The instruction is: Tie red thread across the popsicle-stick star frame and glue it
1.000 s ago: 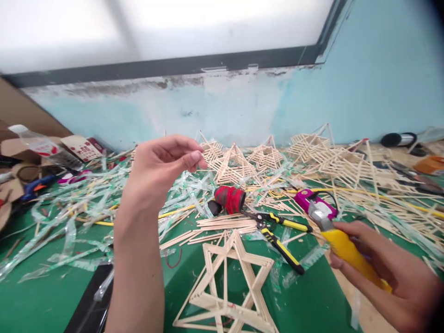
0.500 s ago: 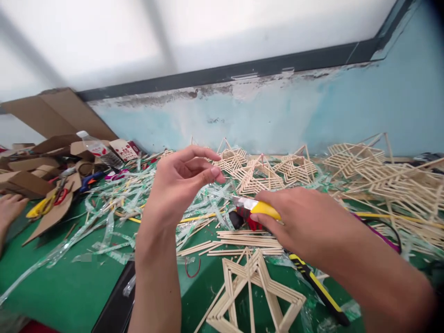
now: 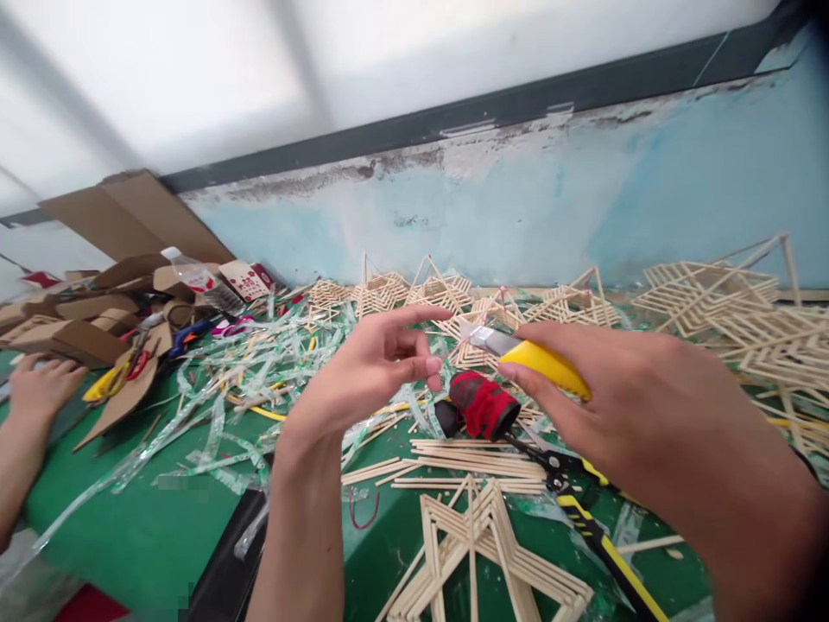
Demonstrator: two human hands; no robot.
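Note:
My right hand (image 3: 622, 397) is closed around a yellow utility knife (image 3: 544, 363), its silver blade pointing left. My left hand (image 3: 382, 363) is just left of the blade tip, index finger stretched toward it. The thumb and curled fingers come together, but whatever they may pinch is too fine to make out. A faint reddish strand shows by the blade. Below the hands lie a red-and-black cloth-wrapped object (image 3: 483, 406) and a row of thin wooden sticks (image 3: 479, 458). Nearest me is a star-shaped frame of stacked sticks (image 3: 505, 553).
Yellow-and-black pliers (image 3: 602, 553) lie at the right. Several stick frames (image 3: 570, 302) line the wall. Clear-green plastic strips (image 3: 259, 354) litter the green table (image 3: 129, 536). At left are cardboard pieces (image 3: 84, 333), a bottle (image 3: 200, 281), scissors (image 3: 110, 380) and another person's hand (image 3: 45, 384).
My left hand has shifted right and slightly down, its index finger now extended. The knife has risen, its blade nearer that fingertip. The red-and-black object is more exposed. The view has shifted slightly.

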